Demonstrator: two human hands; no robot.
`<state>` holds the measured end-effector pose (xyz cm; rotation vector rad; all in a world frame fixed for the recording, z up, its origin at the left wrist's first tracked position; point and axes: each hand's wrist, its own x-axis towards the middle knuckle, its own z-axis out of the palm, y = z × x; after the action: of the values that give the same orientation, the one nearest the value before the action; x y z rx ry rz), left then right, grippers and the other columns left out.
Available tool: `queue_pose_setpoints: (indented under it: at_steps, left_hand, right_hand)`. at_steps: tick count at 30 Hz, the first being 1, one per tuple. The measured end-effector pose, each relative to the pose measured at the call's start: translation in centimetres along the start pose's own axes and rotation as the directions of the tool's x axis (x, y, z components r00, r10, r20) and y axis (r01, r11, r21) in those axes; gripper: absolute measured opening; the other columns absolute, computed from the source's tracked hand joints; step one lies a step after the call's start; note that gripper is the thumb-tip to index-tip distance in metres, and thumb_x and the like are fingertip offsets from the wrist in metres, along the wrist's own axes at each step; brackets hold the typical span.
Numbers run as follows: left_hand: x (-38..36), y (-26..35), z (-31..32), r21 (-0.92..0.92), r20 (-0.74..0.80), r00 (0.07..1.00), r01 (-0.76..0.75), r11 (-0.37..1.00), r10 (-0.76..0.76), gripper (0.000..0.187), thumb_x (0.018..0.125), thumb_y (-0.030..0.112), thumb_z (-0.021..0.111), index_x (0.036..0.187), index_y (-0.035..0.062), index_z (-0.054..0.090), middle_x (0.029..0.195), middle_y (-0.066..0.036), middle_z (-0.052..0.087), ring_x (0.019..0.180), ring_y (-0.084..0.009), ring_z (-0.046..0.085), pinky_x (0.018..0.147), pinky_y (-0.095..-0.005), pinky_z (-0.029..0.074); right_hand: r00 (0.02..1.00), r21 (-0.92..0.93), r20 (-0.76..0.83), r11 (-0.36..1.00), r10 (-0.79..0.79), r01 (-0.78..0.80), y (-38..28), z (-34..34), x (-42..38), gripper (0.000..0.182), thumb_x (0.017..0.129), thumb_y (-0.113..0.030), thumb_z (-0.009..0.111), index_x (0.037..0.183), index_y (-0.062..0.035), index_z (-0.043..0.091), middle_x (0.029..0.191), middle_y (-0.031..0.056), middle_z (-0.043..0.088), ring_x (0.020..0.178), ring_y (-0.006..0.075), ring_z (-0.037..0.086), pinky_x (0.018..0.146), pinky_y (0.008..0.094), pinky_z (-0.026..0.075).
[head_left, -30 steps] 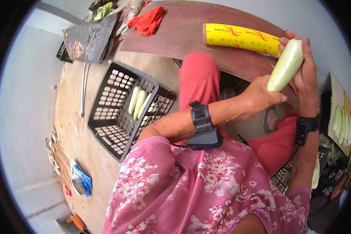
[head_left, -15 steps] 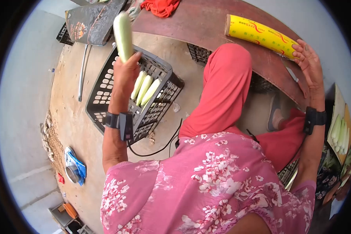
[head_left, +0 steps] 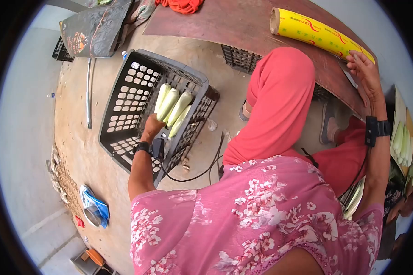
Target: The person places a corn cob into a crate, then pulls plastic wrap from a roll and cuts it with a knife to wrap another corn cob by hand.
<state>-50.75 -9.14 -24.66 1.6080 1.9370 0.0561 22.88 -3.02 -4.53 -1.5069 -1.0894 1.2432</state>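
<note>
My left hand [head_left: 154,127] reaches down into a black plastic crate [head_left: 109,133] on the floor. Its fingers are closed round the lower end of a pale green zucchini [head_left: 168,101]. Several such zucchini lie side by side in the crate, among them one [head_left: 185,101] to the right. On the far side, my right hand [head_left: 365,71] is raised beside the lower end of a yellow printed roll of film [head_left: 319,31]. The right fingers are loosely bent and apart, holding nothing that shows. Whether the fingertips touch the roll is hard to tell.
The roll lies on a reddish-brown board [head_left: 206,25], with a red cloth [head_left: 183,5] and a knife-like tool [head_left: 349,79]. A black cable [head_left: 188,179] trails beside the crate. More zucchini [head_left: 403,143] sit at far right. A shovel-like handle [head_left: 89,94] and blue-white bag [head_left: 94,204] are left.
My left hand has lowered the zucchini from above the crate in among the others. My right hand has stayed near the roll, its fingers now more bent. The view has shifted slightly.
</note>
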Motion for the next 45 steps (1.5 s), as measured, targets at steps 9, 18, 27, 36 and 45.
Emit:
queue_pose_setpoints:
  at_steps: [9,18,27,36,45]
  left_hand:
    - [2.5,-1.0,4.9,-0.137,0.014,0.999,0.045,0.99,-0.043,0.045,0.066,0.012,0.074,0.107,0.0027,0.058,0.097,-0.019,0.067,0.091,-0.0326,0.065,0.079,-0.0378,0.051]
    - [2.9,-5.2,7.4,0.227,0.11,0.969,0.192,0.955,-0.221,0.049,0.06,0.022,0.08,0.102,0.0015,0.064,0.096,-0.023,0.067,0.093,-0.0352,0.066,0.08,-0.0409,0.051]
    - [1.8,-16.6,7.8,-0.017,0.4,0.91,0.126,0.992,-0.109,0.02,0.076,0.02,0.066,0.082,0.0014,0.07,0.073,-0.012,0.068,0.06,-0.0227,0.065,0.056,-0.0329,0.05]
    - [-4.1,0.9,-7.2,-0.591,0.357,0.904,0.412,0.694,-0.233,0.016,0.092,0.025,0.059,0.094,0.0098,0.058,0.064,0.005,0.047,0.049,-0.0054,0.045,0.041,-0.0188,0.035]
    - [-10.4,33.5,-16.1,-0.679,-0.112,0.617,-0.62,0.393,0.779,0.031,0.088,0.027,0.064,0.097,-0.0001,0.053,0.066,-0.004,0.054,0.055,-0.0097,0.048,0.047,-0.0219,0.037]
  right_hand:
    - [0.997,-0.005,-0.067,0.999,0.042,-0.043,0.9,-2.3,-2.5,0.032,0.093,-0.024,0.061,0.118,-0.0035,0.057,0.099,0.0018,0.064,0.08,0.0062,0.06,0.067,0.0173,0.047]
    - [0.987,-0.004,-0.114,0.994,0.111,-0.112,1.5,-3.6,-3.6,0.033,0.093,-0.025,0.061,0.119,-0.0048,0.057,0.101,0.0011,0.064,0.082,0.0063,0.061,0.069,0.0175,0.048]
    - [0.986,0.001,-0.132,0.995,0.099,-0.1,1.8,-5.4,-4.1,0.031,0.095,-0.023,0.058,0.12,-0.004,0.057,0.104,0.0014,0.063,0.084,0.0063,0.06,0.07,0.0174,0.047]
    - [0.985,-0.174,-0.17,0.983,0.023,-0.053,1.3,-7.7,-4.8,0.034,0.094,-0.027,0.059,0.12,-0.0055,0.055,0.105,0.0019,0.064,0.084,0.0055,0.06,0.072,0.0191,0.049]
    - [0.963,-0.193,-0.264,0.981,-0.057,0.005,-1.5,-7.3,-3.4,0.032,0.092,-0.029,0.06,0.113,-0.005,0.058,0.097,0.003,0.064,0.076,0.0063,0.06,0.063,0.0184,0.046]
